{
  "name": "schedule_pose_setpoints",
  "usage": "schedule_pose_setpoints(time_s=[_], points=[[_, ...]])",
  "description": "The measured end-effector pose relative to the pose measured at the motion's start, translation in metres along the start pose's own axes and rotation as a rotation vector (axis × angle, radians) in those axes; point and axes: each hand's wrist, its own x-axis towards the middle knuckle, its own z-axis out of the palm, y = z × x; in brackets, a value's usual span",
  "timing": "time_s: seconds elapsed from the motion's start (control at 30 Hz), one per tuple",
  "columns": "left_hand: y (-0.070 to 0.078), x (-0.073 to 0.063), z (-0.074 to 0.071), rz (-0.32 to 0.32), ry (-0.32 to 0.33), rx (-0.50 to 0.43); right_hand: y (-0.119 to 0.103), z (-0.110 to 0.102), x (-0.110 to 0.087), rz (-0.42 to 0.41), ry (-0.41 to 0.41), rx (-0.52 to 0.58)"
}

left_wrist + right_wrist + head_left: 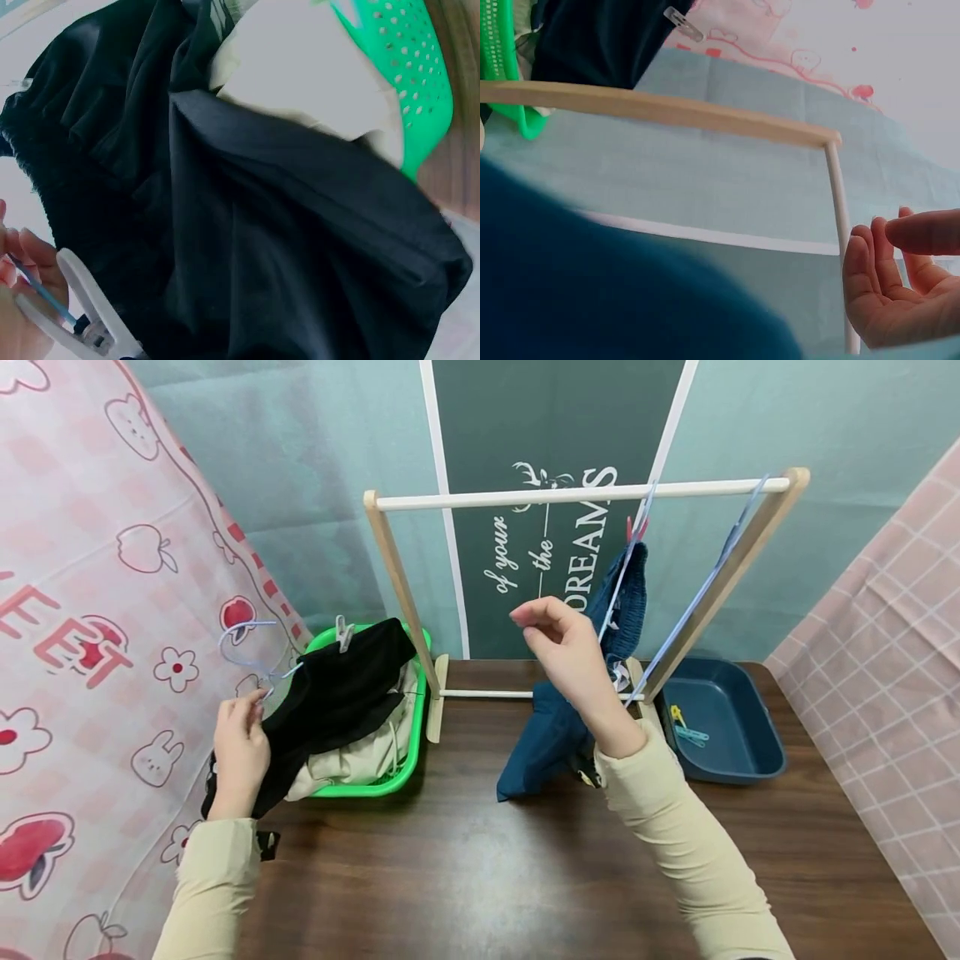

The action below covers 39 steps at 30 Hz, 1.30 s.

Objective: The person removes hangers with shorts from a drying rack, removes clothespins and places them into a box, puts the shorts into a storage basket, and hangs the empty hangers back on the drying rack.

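Observation:
My left hand (240, 747) pinches a light-blue hanger (41, 291) beside the green basket. Black trousers (330, 702) with a gathered waistband hang from it, draped partly over the basket. A pale clothespin (343, 633) grips the far end of the waistband; another white clothespin (88, 289) sits close by my left fingers. My right hand (566, 652) is raised before the drying rack, fingers loosely bent and holding nothing. Just behind it, blue trousers (551, 727) hang on a second light-blue hanger (678, 628), with a pink clothespin (636, 529) at the top.
The wooden rack has a white top bar (525, 497). Beige clothing (360, 768) lies in the green basket (416, 743). At the right, a dark blue basin (731, 718) contains a yellow clothespin (678, 716) and blue ones (692, 735). Printed cloths surround the brown table (450, 877).

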Motion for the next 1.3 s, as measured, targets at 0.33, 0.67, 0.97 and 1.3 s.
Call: schedule_pose_setpoints(time_s=[0.33, 0.67, 0.97, 1.3], points=[[-0.012, -0.002, -0.003, -0.077, 0.034, -0.051, 0.003, 0.022, -0.003, 0.001, -0.129, -0.154], [-0.001, -0.005, 0.009, 0.043, -0.084, -0.049, 0.030, 0.065, -0.009, 0.042, -0.243, -0.241], [0.013, -0.004, 0.027, 0.130, -0.087, -0.061, 0.071, 0.104, -0.001, 0.092, -0.281, -0.422], [0.022, -0.005, 0.041, 0.216, -0.082, -0.064, 0.089, 0.121, 0.011, -0.023, -0.305, -0.576]])
